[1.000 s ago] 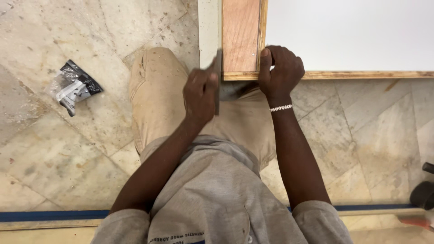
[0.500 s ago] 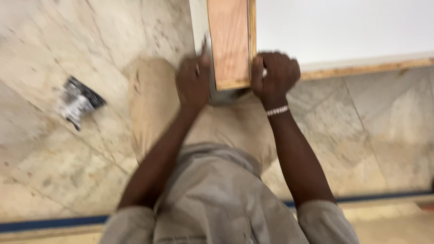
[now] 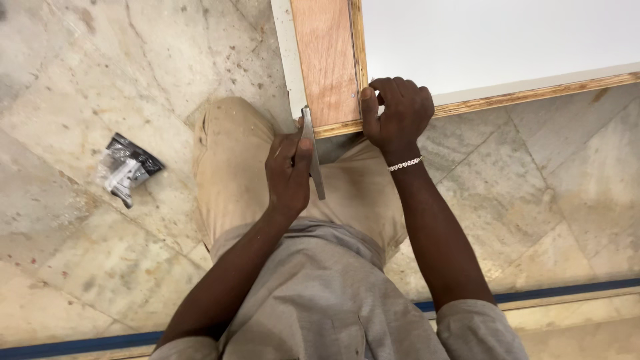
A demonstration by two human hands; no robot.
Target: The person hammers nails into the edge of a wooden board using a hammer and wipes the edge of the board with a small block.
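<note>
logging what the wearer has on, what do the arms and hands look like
Both arms are bare from short grey sleeves down, and no gloves cover either hand. The right wrist carries a thin bracelet of small white beads. The left hand and right hand wear no rings that I can see.

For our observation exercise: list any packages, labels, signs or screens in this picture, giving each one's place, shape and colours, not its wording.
Plastic packet: lies on the stone floor left of the person's knee, small, crumpled, clear with a black part, pale contents inside.
No signs or screens show.
</note>
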